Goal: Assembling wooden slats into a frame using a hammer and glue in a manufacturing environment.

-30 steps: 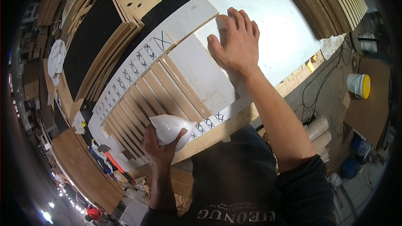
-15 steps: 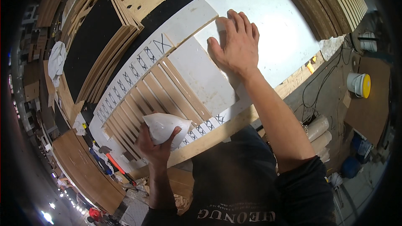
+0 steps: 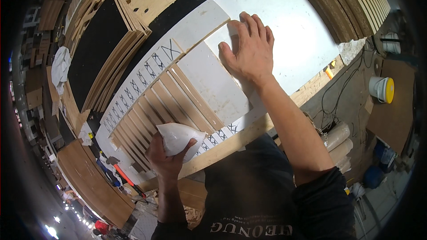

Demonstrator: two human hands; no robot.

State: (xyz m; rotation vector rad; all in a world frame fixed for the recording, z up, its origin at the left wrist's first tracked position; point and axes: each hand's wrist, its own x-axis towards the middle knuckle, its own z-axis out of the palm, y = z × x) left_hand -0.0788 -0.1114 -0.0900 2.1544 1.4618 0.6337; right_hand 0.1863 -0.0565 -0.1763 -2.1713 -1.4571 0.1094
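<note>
A soft white squeeze bag is gripped in my left hand, with its thumb and fingers wrapped round the lower side. The bag sits over the near ends of a row of tan wooden strips, laid side by side with narrow gaps. A thin white line runs along the strip at the right end. My right hand lies with fingers spread at the edge of a white panel, beside the strips. Crossed marks in dark ink line the white board under the strips, along both sides.
Curved black-faced panels are stacked at the left. A hammer with a red handle lies near the lower left table edge. Thick brown boards stand stacked at the far right. A white bucket with a yellow lid is on the floor.
My left hand has shifted slightly right with the white squeeze bag. My right hand stays spread on the panel, nearly unmoved.
</note>
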